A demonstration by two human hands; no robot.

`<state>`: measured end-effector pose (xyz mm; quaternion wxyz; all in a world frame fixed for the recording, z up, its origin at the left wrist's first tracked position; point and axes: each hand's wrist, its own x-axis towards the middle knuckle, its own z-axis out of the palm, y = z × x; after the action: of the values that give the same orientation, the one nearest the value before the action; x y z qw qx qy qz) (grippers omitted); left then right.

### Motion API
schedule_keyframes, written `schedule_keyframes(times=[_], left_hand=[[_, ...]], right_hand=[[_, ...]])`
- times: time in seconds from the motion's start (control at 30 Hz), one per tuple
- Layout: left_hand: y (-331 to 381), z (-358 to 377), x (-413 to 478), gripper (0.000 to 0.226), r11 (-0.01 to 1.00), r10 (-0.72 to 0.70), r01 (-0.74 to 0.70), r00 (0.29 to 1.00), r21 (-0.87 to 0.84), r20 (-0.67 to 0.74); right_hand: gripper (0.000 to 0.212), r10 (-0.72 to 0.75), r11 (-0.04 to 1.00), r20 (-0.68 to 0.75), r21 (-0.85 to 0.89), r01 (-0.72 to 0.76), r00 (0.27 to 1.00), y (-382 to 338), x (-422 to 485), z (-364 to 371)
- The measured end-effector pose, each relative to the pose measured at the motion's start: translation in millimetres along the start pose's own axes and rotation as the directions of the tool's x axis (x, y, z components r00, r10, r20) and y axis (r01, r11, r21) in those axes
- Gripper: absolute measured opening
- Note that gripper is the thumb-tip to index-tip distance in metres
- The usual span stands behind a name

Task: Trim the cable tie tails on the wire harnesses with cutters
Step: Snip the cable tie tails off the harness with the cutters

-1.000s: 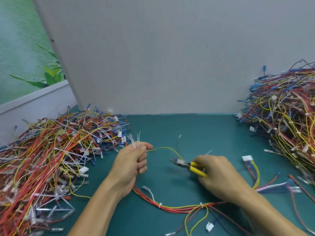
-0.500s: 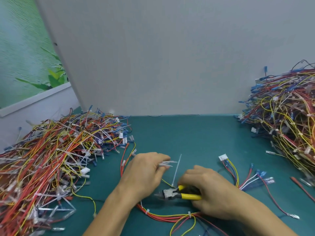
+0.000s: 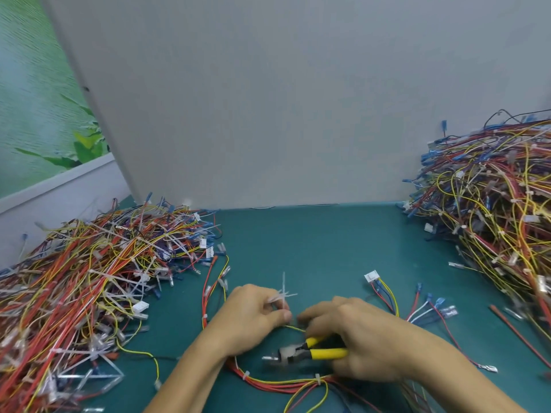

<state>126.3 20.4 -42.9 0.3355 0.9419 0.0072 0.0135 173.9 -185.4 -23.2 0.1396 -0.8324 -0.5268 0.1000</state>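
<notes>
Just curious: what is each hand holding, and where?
The right hand grips the cutters by their yellow handles; the left hand pinches white cable tie tails at one end.

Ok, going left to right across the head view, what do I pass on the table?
First the left harness pile → left hand pinching cable tie tails → right hand gripping the yellow cutters → right harness pile.

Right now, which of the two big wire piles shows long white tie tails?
The left pile: long white tails stick out all over it. The right pile shows only short stubs.
</notes>
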Motion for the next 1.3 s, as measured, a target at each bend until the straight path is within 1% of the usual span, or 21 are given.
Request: schedule_keyframes(times=[0.1, 0.17, 0.23, 0.3, 0.5, 0.7, 0.93, 1.3], left_hand=[[-5.2, -3.0, -1.6, 0.016, 0.989, -0.007, 0.004, 1.0, -0.146, -0.017], [-7.6, -4.4, -2.1, 0.015, 0.974, -0.004, 0.001, 1.0, -0.226, -0.015], [-9.3, -4.1, -1.9, 0.017, 0.966, 0.002, -0.007, 1.0, -0.26, -0.019], [-10.8, -3.2, -1.3, 0.018, 0.966, 0.006, -0.011, 1.0, -0.26, -0.02], [-14.5, -2.4, -0.9, 0.019, 0.955, 0.002, -0.01, 1.0, -0.296, -0.025], [-16.2, -2.7, -0.3, 0.018, 0.952, 0.003, -0.011, 1.0, -0.307, -0.028], [-16.5, -1.8, 0.4, 0.018, 0.955, 0.001, -0.01, 1.0, -0.296, -0.031], [-16.7, -1.8, 0.9, 0.018, 0.947, -0.006, -0.004, 0.999, -0.322, -0.031]], right_hand=[[0.022, 0.124, 0.992, -0.066, 0.003, -0.124, 0.99, 8.1, -5.0, -13.7], [0.027, 0.244, 0.966, -0.128, -0.057, -0.253, 0.961, 12.6, -8.3, -19.5], [0.032, 0.323, 0.928, -0.178, -0.134, -0.348, 0.93, 13.1, -8.6, -20.5], [0.032, 0.349, 0.906, -0.198, -0.178, -0.384, 0.916, 10.9, -6.8, -17.5], [0.027, 0.365, 0.88, -0.19, -0.247, -0.404, 0.911, 3.3, -0.9, -6.9], [0.023, 0.358, 0.873, -0.202, -0.273, -0.404, 0.912, 0.0, 1.2, -4.7], [0.019, 0.347, 0.876, -0.198, -0.282, -0.392, 0.917, -2.3, 2.7, -0.2], [0.006, 0.361, 0.876, -0.154, -0.282, -0.391, 0.92, -2.4, 5.2, 2.0]])
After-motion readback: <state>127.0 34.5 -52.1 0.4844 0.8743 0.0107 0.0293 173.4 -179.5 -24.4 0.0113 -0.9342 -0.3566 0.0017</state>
